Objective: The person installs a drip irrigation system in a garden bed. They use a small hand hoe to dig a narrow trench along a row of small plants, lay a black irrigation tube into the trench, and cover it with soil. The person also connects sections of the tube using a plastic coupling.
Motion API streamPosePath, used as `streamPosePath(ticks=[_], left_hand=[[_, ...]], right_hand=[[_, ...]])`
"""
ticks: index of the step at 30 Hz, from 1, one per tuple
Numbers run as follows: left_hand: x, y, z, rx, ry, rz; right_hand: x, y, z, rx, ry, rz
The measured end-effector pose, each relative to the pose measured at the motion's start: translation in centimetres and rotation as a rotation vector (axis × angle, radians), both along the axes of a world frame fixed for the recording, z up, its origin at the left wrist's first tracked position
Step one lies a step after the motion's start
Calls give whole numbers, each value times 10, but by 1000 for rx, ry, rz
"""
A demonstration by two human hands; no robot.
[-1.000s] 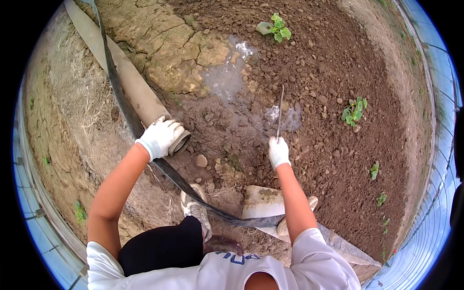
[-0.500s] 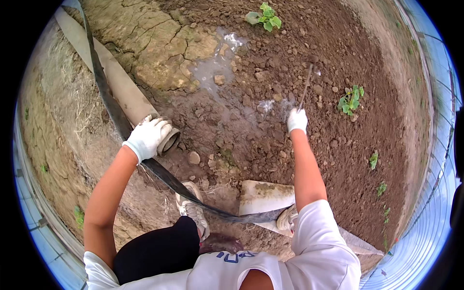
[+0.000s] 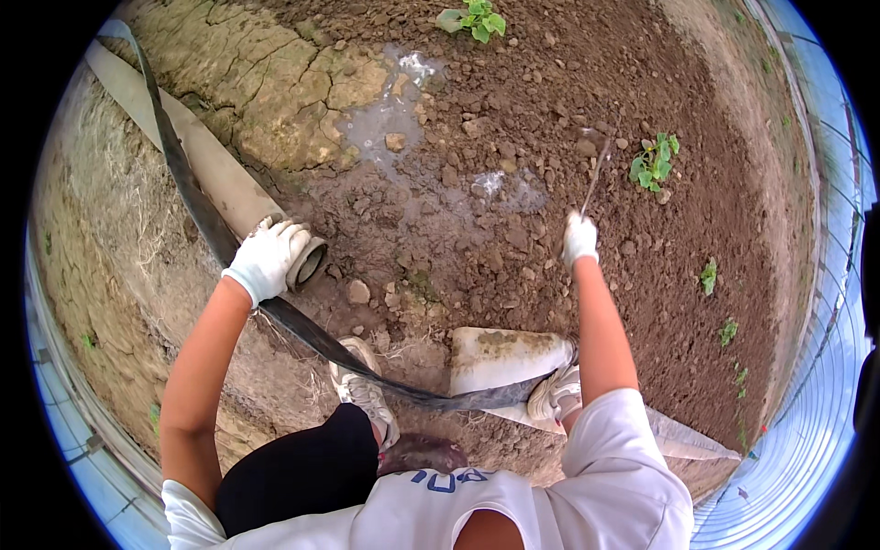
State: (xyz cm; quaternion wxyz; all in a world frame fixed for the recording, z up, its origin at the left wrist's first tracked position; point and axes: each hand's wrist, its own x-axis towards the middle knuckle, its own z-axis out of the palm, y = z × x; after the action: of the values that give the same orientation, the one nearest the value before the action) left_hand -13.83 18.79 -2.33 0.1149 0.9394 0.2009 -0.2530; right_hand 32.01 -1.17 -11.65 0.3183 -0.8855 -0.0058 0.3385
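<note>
Thin rod (image 3: 600, 172) and beige hose (image 3: 211, 160) are what I see in hand, the rod right of centre in the frame, the hose at the left. Narrow and brownish, the rod blurs toward its far tip, so I cannot make out that end's shape or whether it touches the ground. By contrast, the hose is broad, matte and dusty, with a rounded, thick-rimmed mouth. Both hands wear pale knit gloves. Fingers bent over the hose just behind its mouth, the left hand (image 3: 268, 257) grips it, smudged with dirt at the fingertips. Closed in a fist, the right hand (image 3: 579, 238) holds the rod's near end, so the rod stands out above it in the frame. Its long axis runs steeply upward, leaning right, and it points toward the upper right, its tip short of a leafy green seedling (image 3: 653, 167). Slanting from the upper left, the hose has its mouth toward the lower right. A flattened black strip (image 3: 449, 401) passes beneath the left wrist and curves to the lower middle, by a stained pale sheet (image 3: 504, 356). Between the hands lies wet, lumpy soil (image 3: 403, 229); above it, a grey puddle (image 3: 376, 128) borders cracked yellowish earth (image 3: 275, 92).
</note>
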Motion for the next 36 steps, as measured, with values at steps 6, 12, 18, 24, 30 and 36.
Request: streamPosePath(ticks=[6,12,18,24,30,36], left_hand=[[-3,-3,-8,-2,-26,-4],[1,-4,-2,6,-50,4],[-6,-8,0,-9,-69,12],[-8,-2,8,-10,-120,34],[-21,-4,3,-14,-154,39],[-13,-4,0,-55,-145,54]], right_hand=[[-108,-143,77,-244,-156,325],[-198,-241,101,-308,57,420],[-135,-89,58,0,138,201],[-178,-45,54,164,50,442],[-178,89,13,110,-160,847],[-176,290,-18,254,-219,935]])
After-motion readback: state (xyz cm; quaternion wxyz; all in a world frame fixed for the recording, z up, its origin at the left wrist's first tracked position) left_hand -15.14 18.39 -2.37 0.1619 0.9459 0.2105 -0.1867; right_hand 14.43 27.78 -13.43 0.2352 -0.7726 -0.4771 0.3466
